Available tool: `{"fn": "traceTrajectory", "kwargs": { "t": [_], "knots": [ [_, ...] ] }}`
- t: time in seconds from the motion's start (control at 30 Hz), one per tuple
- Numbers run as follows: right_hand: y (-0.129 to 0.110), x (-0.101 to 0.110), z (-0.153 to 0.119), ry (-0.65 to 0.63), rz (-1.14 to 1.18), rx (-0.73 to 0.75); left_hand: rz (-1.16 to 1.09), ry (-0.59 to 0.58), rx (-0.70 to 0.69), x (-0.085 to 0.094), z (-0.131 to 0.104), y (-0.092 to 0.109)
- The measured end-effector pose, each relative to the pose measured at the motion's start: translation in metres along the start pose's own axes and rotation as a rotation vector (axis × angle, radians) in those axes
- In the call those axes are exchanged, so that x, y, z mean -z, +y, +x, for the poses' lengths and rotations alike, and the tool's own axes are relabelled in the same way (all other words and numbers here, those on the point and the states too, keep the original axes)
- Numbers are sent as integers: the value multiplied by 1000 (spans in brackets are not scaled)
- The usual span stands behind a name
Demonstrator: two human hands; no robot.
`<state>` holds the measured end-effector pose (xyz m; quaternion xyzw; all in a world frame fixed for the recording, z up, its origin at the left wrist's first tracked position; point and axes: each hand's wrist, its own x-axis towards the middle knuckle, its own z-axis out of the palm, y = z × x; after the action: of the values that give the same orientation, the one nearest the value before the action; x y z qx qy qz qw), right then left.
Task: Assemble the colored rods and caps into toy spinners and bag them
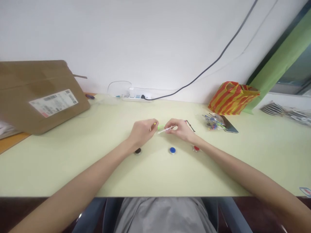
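Over the middle of the pale table, my right hand [178, 128] is closed on a thin white stick [164, 130] that points left. My left hand [144, 131] is beside it, its fingers pinched together at a small yellow piece [155, 123]. A bright green piece [160, 127] shows between the two hands. Nearer to me lie a black round piece [138, 151], a blue round piece [172, 150] and a red round piece [196, 148], partly behind my right wrist. Dark and red thin sticks [190, 126] lie just past my right hand.
A cardboard box [46, 94] leans at the left. A power strip [137, 98] with a black cable [201, 76] lies by the wall. At the right are a clear bag of coloured parts [213, 122], a dark flat device [229, 124] and a striped bag [232, 98].
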<state>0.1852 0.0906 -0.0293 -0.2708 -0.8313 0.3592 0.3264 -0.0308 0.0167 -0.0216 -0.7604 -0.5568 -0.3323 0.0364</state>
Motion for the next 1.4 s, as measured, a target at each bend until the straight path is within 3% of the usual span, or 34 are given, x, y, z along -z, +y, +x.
{"fn": "traceTrajectory", "kwargs": {
  "t": [0.1,0.17,0.33,0.57,0.8,0.9,1.0,1.13,1.27,1.4],
  "knots": [
    [0,-6,15,-169,-118,58,18,21,75,3,3,-13],
    [1,-12,22,-203,-186,110,26,18,96,2,3,-18],
    [7,-24,33,-166,-337,269,28,-6,77,-2,3,-19],
    [17,-24,50,-172,-593,347,60,7,131,-5,6,-30],
    [17,-21,67,-172,-748,374,94,-61,115,-9,5,-44],
    [12,-14,53,-109,-718,360,106,-68,111,-11,5,-47],
    [-4,-4,21,-67,-619,345,113,-68,98,-12,6,-46],
    [-32,12,-27,-184,-425,270,102,-68,53,-10,7,-37],
    [-43,19,-53,-361,-373,276,1,-97,-143,-3,3,-15],
    [-35,15,-54,-363,-443,258,-72,-236,-358,1,-3,13]
  ]
}}
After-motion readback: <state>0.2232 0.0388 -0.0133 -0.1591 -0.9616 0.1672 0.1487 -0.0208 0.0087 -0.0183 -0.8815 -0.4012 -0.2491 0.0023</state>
